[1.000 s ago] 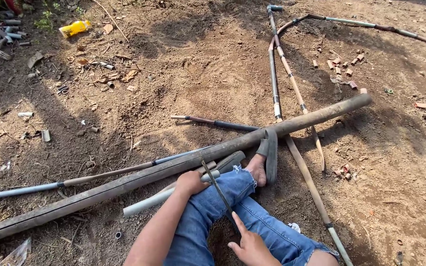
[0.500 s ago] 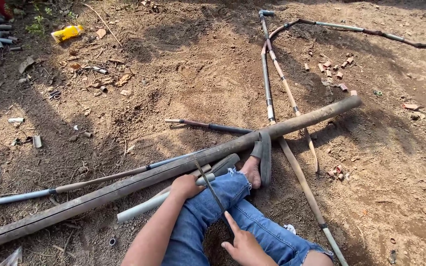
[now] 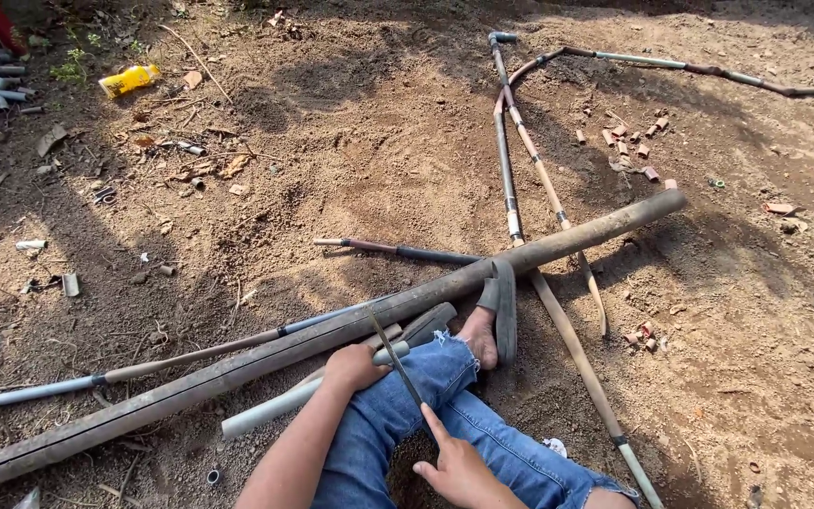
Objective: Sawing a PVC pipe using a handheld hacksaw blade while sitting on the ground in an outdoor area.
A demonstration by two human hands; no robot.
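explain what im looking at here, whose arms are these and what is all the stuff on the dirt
The view comes from a camera worn on a person's head, looking down at their own arms and jeans-clad legs as they sit on bare soil. The left hand presses a pale grey pipe against the knee. The right hand holds a thin saw blade laid across that pipe. A long thick pipe lies just beyond, under a sandalled foot. Thinner pipes, small cut pieces and a yellow bottle lie scattered farther off.

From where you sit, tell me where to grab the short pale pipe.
Grip the short pale pipe near its free left end, coming from above. That stretch lies bare on the dirt; its right end runs under the left hand and jeans-clad leg.
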